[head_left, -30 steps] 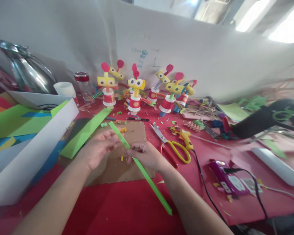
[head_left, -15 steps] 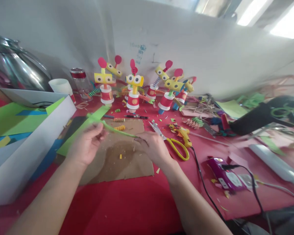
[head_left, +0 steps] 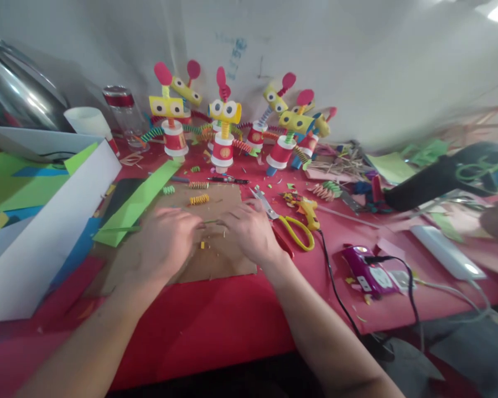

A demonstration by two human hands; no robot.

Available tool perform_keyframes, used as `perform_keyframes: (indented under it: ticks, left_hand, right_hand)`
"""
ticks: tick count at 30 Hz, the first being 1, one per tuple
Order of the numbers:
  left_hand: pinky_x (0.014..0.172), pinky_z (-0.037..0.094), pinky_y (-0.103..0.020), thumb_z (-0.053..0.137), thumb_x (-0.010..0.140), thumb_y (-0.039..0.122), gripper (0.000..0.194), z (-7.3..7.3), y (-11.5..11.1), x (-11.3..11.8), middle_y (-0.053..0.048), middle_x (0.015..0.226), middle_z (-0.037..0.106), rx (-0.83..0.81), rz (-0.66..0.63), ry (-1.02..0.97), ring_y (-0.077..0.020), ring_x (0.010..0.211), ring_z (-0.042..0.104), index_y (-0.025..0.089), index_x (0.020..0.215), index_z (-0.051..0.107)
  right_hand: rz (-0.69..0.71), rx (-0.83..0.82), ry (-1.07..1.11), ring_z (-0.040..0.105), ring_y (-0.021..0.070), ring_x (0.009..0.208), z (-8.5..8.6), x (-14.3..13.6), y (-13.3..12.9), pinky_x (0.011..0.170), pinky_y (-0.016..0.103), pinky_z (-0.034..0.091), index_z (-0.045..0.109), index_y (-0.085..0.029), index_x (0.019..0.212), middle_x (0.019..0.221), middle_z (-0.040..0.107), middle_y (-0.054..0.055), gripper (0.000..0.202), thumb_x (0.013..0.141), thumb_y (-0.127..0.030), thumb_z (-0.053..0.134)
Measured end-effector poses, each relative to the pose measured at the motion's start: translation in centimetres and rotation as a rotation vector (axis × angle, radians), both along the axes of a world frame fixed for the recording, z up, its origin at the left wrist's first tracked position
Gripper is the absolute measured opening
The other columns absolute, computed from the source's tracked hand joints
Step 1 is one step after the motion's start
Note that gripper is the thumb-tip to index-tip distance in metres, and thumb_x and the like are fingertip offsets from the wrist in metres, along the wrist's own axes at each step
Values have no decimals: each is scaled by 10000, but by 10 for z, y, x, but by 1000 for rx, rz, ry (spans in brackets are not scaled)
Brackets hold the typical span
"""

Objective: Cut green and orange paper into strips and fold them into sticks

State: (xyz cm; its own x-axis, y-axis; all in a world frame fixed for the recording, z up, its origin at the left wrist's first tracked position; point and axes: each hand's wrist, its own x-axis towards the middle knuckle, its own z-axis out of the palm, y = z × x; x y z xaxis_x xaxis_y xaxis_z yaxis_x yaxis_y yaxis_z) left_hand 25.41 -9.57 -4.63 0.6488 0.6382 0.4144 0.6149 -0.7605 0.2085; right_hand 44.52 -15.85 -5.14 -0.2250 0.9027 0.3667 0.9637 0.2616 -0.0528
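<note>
Beside our left arm, a white box [head_left: 72, 210] holds green, blue and yellow paper sheets [head_left: 25, 185]; behind it stand a white cup [head_left: 87, 121], a lidded glass jar [head_left: 126, 119] and a steel jug [head_left: 19, 91], contents we cannot tell. Over the cardboard [head_left: 219, 257], we pinch a thin green strip [head_left: 211, 221], left fingertips together on one stretch, right fingertips closed on its end. Our left hand [head_left: 170, 237] is blurred; our right hand [head_left: 251, 229] is near the yellow-handled scissors [head_left: 296, 232].
</note>
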Motion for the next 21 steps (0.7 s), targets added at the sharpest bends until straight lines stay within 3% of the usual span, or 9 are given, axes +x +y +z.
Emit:
perform_keyframes:
  ticks: [3,7,10,13,17,21]
  left_hand:
    - [713,455,-372,567,838,266,213,0,12,-10,-45,835,767,-193,152,-61,-270,782,680,291,830,778]
    - [633,410,-336,669,756,322,109,2,19,-17,-26,748,757,-380,190,-174,-252,697,653,314,731,774]
    - [589,377,-337,647,766,319,131,1,19,-15,-44,684,729,-328,345,-86,-248,641,620,298,747,775]
    - [627,395,-363,564,840,325,222,-6,14,-6,-78,815,739,-212,425,-5,-267,713,626,266,869,776]
    - [822,398,-411,443,925,301,339,-24,5,13,-101,919,700,-37,305,125,-274,876,618,220,824,756]
    - [711,385,-372,409,946,299,346,-34,0,20,-105,914,652,-79,250,210,-248,802,601,194,940,739]
  right_hand:
    - [-90,16,38,567,209,938,2,23,2,918,397,281,702,-266,948,909,732,14,178,965,-221,530]
    - [-172,21,157,559,238,980,4,51,4,942,429,288,703,-279,897,922,730,17,177,953,-226,544]
    - [-319,76,295,557,278,975,8,64,2,951,464,302,704,-242,836,907,717,82,208,940,-202,528]
    - [-375,142,368,570,286,918,9,61,0,894,448,381,697,-206,883,904,703,134,248,951,-211,458]
    - [-184,182,469,597,220,931,8,28,0,863,368,455,683,-230,1011,960,701,63,329,886,-106,404]
    - [164,11,512,595,218,753,29,-17,-26,760,379,475,674,-273,655,666,655,31,328,758,-99,416]
